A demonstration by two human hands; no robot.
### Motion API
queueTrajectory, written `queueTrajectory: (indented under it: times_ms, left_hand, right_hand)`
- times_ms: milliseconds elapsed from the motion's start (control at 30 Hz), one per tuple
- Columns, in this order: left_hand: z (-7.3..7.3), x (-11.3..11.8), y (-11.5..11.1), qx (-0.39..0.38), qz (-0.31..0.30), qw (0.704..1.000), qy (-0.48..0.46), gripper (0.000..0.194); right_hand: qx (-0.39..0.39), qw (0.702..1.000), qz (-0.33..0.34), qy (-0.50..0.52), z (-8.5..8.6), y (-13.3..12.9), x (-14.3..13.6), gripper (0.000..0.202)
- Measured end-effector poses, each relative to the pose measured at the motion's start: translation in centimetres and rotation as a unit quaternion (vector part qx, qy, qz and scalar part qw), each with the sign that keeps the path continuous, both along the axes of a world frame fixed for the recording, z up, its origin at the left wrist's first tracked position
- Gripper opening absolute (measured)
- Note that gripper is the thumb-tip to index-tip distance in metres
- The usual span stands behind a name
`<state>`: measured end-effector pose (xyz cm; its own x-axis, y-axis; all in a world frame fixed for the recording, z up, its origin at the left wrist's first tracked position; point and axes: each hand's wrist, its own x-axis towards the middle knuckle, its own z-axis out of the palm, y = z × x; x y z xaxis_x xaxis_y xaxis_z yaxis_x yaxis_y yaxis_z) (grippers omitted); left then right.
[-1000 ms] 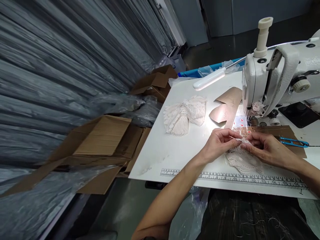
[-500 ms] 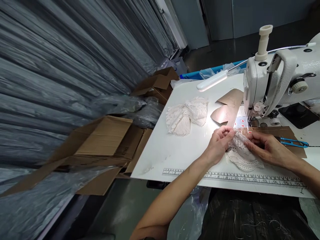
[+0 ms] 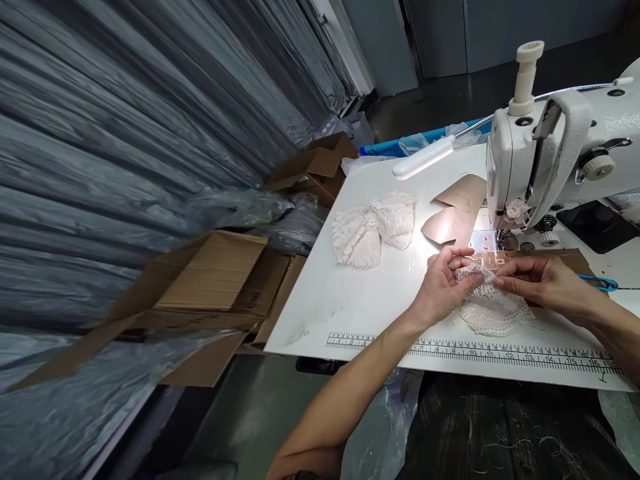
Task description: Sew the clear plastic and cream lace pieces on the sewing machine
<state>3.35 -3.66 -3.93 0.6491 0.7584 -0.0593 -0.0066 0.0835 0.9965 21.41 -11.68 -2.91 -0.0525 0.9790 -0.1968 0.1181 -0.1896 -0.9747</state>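
Observation:
A piece of white lace fabric (image 3: 495, 313) is pinched at its gathered upper edge between both hands, its scalloped lower edge spread on the table. My left hand (image 3: 445, 283) closes thumb and fingers on the left of that edge. Opposite it, my right hand (image 3: 537, 283) grips the right side with thumb and forefinger. Just beyond the fingers stands the white sewing machine (image 3: 515, 167), its needle area lit. A blue-handled thread snipper (image 3: 603, 283) lies partly hidden behind my right hand.
Gathered white lace pieces (image 3: 375, 230) lie left on the white table (image 3: 310, 307). Brown paper pieces (image 3: 455, 213) rest by the machine. A printed ruler (image 3: 470, 357) runs along the front edge. A lamp (image 3: 423, 159) overhangs the table; open cardboard boxes (image 3: 210, 273) stand at left.
The lace has been turned and bunched at the top, its lower edge now fanned out. My right hand has shifted slightly up and covers more of the snipper.

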Motion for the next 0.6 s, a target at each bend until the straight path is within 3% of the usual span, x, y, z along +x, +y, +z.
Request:
queueTrajectory:
  times_ms: [133, 400, 500, 600]
  left_hand:
    - [-0.3, -0.1, 0.0, 0.027, -0.024, 0.999, -0.007, 0.044]
    - [-0.5, -0.2, -0.2, 0.148, -0.078, 0.986, 0.031, 0.035]
    - [-0.3, 0.2, -0.8, 0.178, -0.082, 0.980, 0.040, 0.034]
    - [-0.2, 0.1, -0.8, 0.261, -0.092, 0.959, 0.055, 0.025]
  right_hand:
    - [-0.052, 0.998, -0.005, 0.036, 0.6, 0.0, 0.4, 0.056]
    - [0.069, 0.995, -0.072, -0.019, 0.7, -0.7, -0.4, 0.048]
    - [0.081, 0.994, -0.067, 0.007, 0.8, -0.3, -1.4, 0.042]
    - [0.076, 0.993, -0.084, 0.034, 1.1, -0.4, -2.2, 0.041]
